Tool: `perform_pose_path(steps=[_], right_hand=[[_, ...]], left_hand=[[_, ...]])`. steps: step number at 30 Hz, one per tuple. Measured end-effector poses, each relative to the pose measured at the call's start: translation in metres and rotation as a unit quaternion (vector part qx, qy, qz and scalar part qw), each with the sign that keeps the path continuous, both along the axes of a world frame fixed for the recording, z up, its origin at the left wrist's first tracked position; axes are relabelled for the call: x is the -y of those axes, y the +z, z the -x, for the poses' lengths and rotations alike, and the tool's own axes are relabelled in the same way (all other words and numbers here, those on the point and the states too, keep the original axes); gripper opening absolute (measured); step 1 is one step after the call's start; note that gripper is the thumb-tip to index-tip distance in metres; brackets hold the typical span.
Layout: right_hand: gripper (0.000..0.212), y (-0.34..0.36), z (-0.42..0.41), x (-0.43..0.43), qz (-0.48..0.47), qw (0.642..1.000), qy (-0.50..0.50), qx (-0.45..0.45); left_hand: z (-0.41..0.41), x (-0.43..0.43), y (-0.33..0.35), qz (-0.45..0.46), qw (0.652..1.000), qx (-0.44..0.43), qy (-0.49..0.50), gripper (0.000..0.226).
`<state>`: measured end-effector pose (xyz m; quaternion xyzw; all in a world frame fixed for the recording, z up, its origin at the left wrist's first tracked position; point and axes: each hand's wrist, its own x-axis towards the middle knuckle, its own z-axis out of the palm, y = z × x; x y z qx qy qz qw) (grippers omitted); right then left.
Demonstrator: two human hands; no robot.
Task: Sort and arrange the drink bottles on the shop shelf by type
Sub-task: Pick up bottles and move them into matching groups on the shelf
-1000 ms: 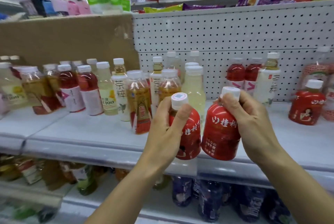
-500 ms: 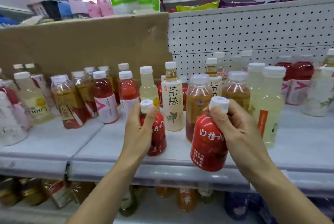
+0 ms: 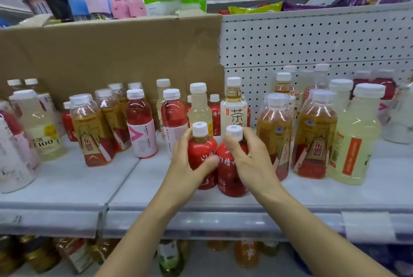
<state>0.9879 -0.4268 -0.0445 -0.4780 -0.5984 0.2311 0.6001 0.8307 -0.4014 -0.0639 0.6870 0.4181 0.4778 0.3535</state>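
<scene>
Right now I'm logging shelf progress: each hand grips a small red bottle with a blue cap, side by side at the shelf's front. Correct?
Not quite: the caps are white, not blue. The head view shows the left hand and the right hand each gripping a small red bottle, side by side near the front of the shelf.

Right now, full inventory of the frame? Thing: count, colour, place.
small red-wrapped bottles with white caps: two in hand, red, front centre of shelf, touching
amber tea bottles with red-gold labels: several, amber, left and right groups
pale yellow drink bottles: several, scattered
red drink bottles with pink-white labels: at least two, left of centre
white-labelled tea bottle: one, behind the hands
brown cardboard sheet: one, back left
white pegboard panel: back right
grey metal shelf: one
left hand: on left red bottle
right hand: on right red bottle
</scene>
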Motion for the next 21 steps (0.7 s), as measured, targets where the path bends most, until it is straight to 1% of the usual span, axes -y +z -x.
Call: perform_pose_path(steps=[2,4,6,9,12,15,19,21], right_hand=[[0.014,-0.001,0.003,-0.005,-0.017,0.999,-0.036,0.019],[0.024,-0.002,0.007,-0.01,-0.029,0.996,-0.066,0.045],[0.032,-0.003,0.009,-0.014,-0.048,0.991,-0.096,0.08],[0.035,-0.003,0.012,-0.021,-0.088,0.977,-0.141,0.133],[0.039,-0.006,0.012,-0.027,-0.125,0.96,-0.17,0.185],[0.043,-0.004,0.011,-0.029,-0.124,0.955,-0.176,0.203],[0.049,-0.002,0.012,-0.029,-0.12,0.95,-0.164,0.238],[0.046,-0.001,0.011,-0.029,-0.113,0.951,-0.149,0.247]], left_hand=[[0.003,0.002,-0.003,0.003,0.998,-0.062,0.002,0.098],[-0.001,-0.001,-0.006,-0.012,0.995,-0.094,0.023,0.113],[-0.007,-0.005,-0.008,-0.027,0.994,-0.096,0.042,0.113],[-0.014,-0.013,-0.011,-0.047,0.992,-0.103,0.065,0.105],[-0.018,-0.021,-0.012,-0.052,0.992,-0.102,0.059,0.103],[-0.019,-0.027,-0.012,-0.047,0.992,-0.111,0.048,0.103],[-0.017,-0.029,-0.013,-0.068,0.982,-0.152,0.083,0.104],[-0.016,-0.027,-0.012,-0.075,0.979,-0.163,0.094,0.102]])
